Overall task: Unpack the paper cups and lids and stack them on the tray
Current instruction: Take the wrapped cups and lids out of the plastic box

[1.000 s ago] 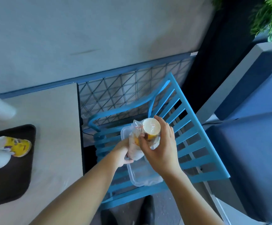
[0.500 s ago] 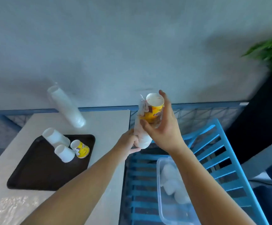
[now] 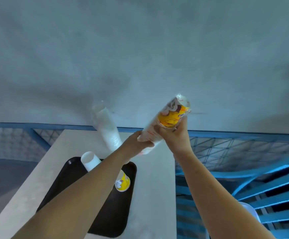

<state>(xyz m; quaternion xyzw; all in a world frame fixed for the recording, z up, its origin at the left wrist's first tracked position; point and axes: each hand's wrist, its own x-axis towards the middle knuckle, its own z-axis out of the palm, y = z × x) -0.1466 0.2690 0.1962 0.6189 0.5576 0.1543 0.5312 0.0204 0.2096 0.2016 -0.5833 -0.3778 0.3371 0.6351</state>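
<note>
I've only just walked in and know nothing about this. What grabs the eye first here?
First comes the plastic-wrapped sleeve of cups, its top one printed yellow, held tilted at the centre. The left hand grips its lower end and the right hand its upper part. Below, on the pale table, a black tray carries a yellow printed cup and a white cup stack. A bright blue slatted chair fills the lower right.
</note>
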